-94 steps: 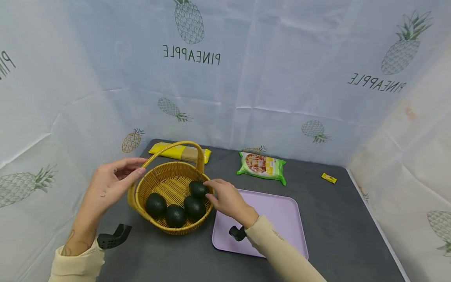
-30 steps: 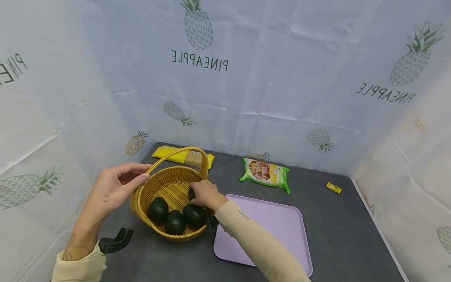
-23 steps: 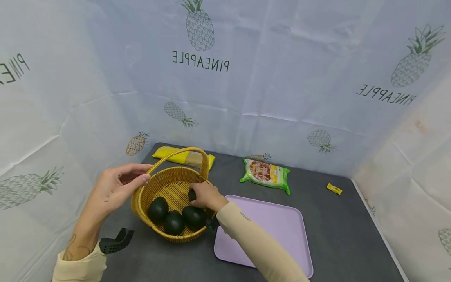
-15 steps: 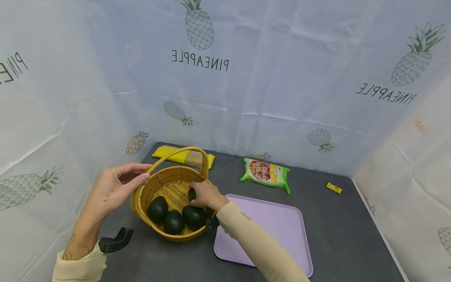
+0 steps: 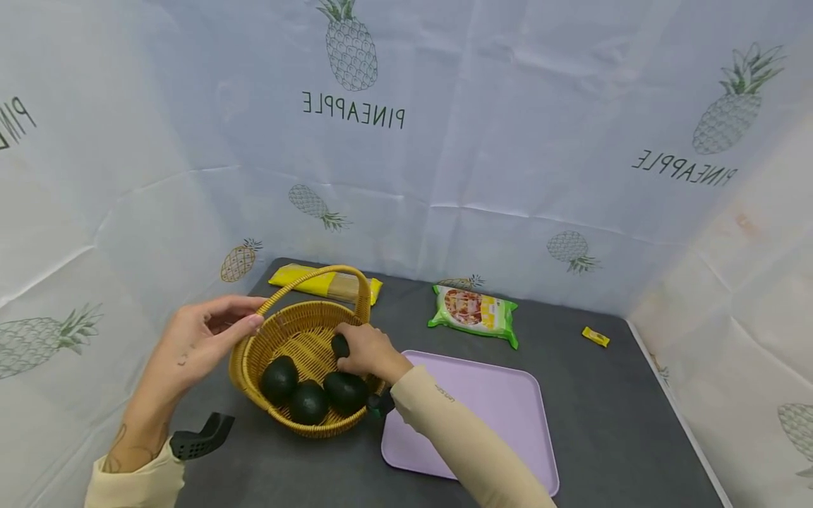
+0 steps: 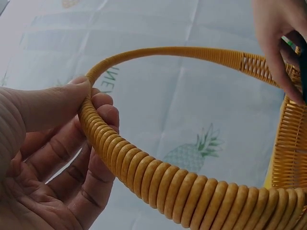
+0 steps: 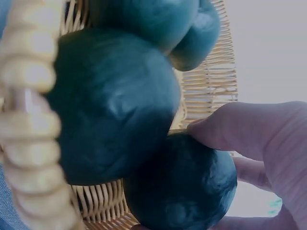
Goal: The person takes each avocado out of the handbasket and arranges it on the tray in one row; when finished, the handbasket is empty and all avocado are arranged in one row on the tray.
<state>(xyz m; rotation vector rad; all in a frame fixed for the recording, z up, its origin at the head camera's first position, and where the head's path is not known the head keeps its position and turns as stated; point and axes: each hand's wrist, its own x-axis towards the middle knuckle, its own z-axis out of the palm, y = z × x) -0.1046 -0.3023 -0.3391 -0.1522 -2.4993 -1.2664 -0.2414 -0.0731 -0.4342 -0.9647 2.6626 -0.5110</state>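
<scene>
My left hand (image 5: pixel 197 342) pinches the handle of a yellow wicker basket (image 5: pixel 320 427) between thumb and fingers; the left wrist view shows the thumb pressing on the wrapped handle (image 6: pixel 139 167). Inside the basket, at its right side, my right hand (image 5: pixel 368 351) grips a dark green avocado (image 7: pixel 182 187), thumb on one side and fingers on the other. Most of that avocado is hidden by the hand in the head view. Three other avocados lie at the near side of the basket, one of them, an avocado (image 5: pixel 346 392), right beside the held one.
A lilac tray (image 5: pixel 502 395) lies right of the basket, under my right forearm. Behind stand a yellow pasta packet (image 5: pixel 324 283) and a green-edged food packet (image 5: pixel 475 314). A small yellow sachet (image 5: pixel 595 336) lies far right on the dark table (image 5: pixel 610 423).
My right hand has moved from the basket's right rim further in and now grips the far avocado. The near avocados have shifted slightly. My left hand has stayed on the handle.
</scene>
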